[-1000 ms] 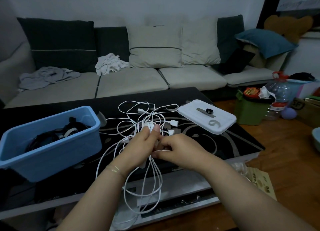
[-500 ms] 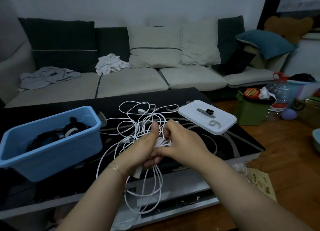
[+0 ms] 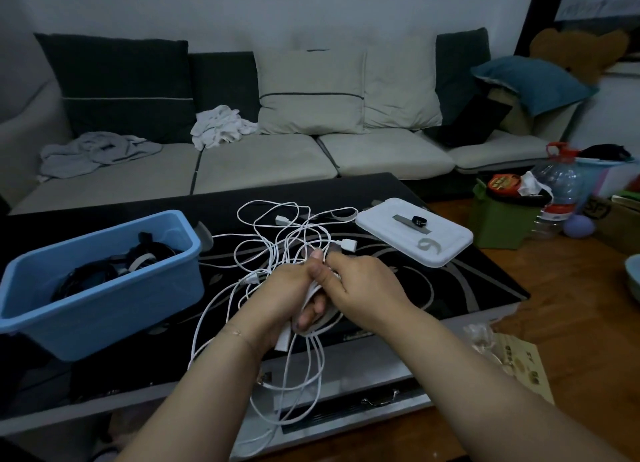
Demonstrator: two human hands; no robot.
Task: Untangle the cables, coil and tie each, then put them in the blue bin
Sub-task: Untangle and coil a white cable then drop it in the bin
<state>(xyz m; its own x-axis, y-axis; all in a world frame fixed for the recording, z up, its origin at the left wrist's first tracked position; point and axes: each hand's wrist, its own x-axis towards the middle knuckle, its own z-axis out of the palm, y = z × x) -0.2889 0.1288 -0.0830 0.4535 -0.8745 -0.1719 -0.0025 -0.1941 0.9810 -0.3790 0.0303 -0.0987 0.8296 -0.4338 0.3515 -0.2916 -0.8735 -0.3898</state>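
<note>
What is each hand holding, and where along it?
Both the left hand and right hand grip the tangled white cables mid-bundle; exact strands cannot be told.

We see two bare forearms reaching in from the lower edge, no sleeves on either; the left hand (image 3: pixel 282 290) has a thin, fine-linked bracelet at its wrist; the right hand (image 3: pixel 369 285) shows no rings or wristwear.

smooth white cables (image 3: pixel 277 250) on a glossy black table (image 3: pixel 467 281), matt plastic blue bin (image 3: pixel 104 302), cloth sofa (image 3: pixel 263 160).
</note>
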